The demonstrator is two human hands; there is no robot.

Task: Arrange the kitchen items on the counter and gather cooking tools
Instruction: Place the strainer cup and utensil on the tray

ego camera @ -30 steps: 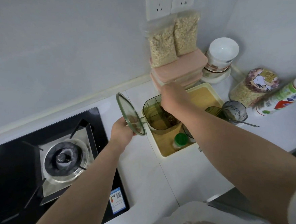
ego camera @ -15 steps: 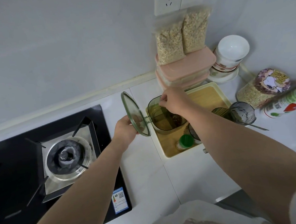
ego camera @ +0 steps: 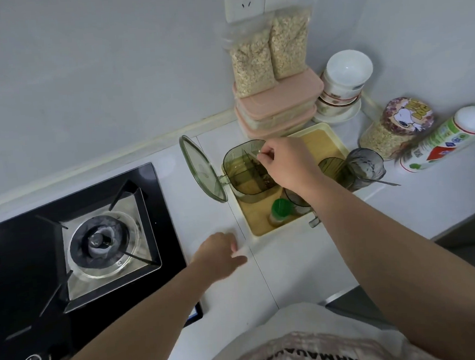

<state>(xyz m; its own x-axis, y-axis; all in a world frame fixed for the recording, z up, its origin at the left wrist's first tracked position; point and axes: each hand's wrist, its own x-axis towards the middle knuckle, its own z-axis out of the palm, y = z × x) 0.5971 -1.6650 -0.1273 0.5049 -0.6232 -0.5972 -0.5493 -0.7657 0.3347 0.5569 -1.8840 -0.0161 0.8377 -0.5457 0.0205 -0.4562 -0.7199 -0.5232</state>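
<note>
A green see-through seasoning box stands in a cream tray on the white counter. Its hinged lid stands open to the left. My right hand hovers over the box's far rim, thumb and forefinger pinched on a thin clear handle; what the handle belongs to is hidden. My left hand is lower, over the bare counter beside the stove, fingers apart and holding nothing. A green-capped bottle stands at the tray's near end.
A black gas stove fills the left. Pink lidded boxes with oat bags stand at the wall. To the right are stacked white bowls, a cartoon-lidded jar, a lying white-green bottle and a grey cup.
My left hand has let go of the lid and dropped back toward me. The lid stays open. My right hand has shifted to the box's far rim and pinched the handle.
</note>
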